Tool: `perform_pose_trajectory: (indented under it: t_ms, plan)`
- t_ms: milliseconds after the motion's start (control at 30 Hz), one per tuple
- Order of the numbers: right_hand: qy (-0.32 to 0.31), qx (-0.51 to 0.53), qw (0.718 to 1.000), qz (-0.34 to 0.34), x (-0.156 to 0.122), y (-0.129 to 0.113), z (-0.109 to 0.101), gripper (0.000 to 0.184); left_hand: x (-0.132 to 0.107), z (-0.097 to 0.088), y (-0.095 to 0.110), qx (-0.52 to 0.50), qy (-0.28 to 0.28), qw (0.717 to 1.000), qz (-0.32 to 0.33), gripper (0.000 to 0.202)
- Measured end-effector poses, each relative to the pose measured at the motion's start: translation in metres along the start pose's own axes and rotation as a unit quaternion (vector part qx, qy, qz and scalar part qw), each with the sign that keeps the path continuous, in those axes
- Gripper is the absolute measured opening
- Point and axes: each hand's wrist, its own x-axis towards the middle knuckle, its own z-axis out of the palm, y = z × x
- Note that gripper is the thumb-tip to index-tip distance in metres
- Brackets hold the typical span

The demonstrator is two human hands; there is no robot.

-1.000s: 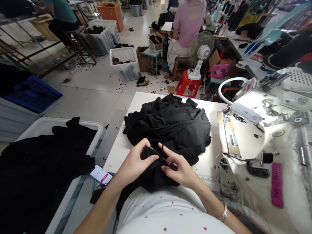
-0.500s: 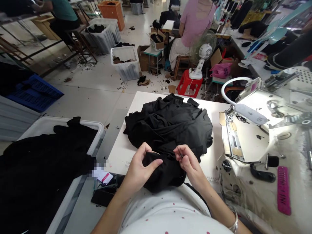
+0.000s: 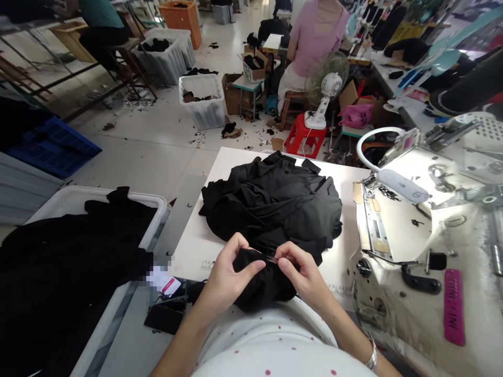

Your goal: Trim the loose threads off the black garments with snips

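Observation:
Between the thumb and fingers of my left hand (image 3: 231, 272) is the upper edge of a piece of black fabric (image 3: 263, 288), bunched above my lap. My right hand (image 3: 298, 267) pinches a small, thin, partly metallic tool (image 3: 271, 259) whose tip touches that edge; most of it is hidden by my fingers, so its kind is unclear. Just beyond both hands, a large heap of black fabric (image 3: 271, 199) lies on the white table (image 3: 188, 251). The held piece lies against the near side of this heap.
To my right stands an industrial sewing machine (image 3: 404, 283) with a lamp (image 3: 403, 183). A white bin (image 3: 157, 209) of black fabric is at my left, near a dark phone-like object (image 3: 164, 317). Ahead are a fan (image 3: 324, 99) on a red stool (image 3: 304, 137) and a seated person (image 3: 316, 39).
My right hand has moved left, closer to my left hand, bringing the tool's tip to the fabric edge. My left hand keeps its hold with little movement.

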Motion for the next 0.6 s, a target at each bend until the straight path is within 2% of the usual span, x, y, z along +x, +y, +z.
perform_pose_trajectory:
  t_ms: [200,600]
  plan:
    - [-0.001,-0.010,1.000,0.008,-0.0013,0.0003,-0.0022,0.021,-0.0009,-0.0025,-0.0008,0.009,0.009,1.000,0.011,0.030]
    - [0.011,-0.007,1.000,0.004,0.0004,-0.0003,0.0007,0.021,-0.0007,-0.0017,0.0016,0.026,-0.012,1.000,0.011,0.029]
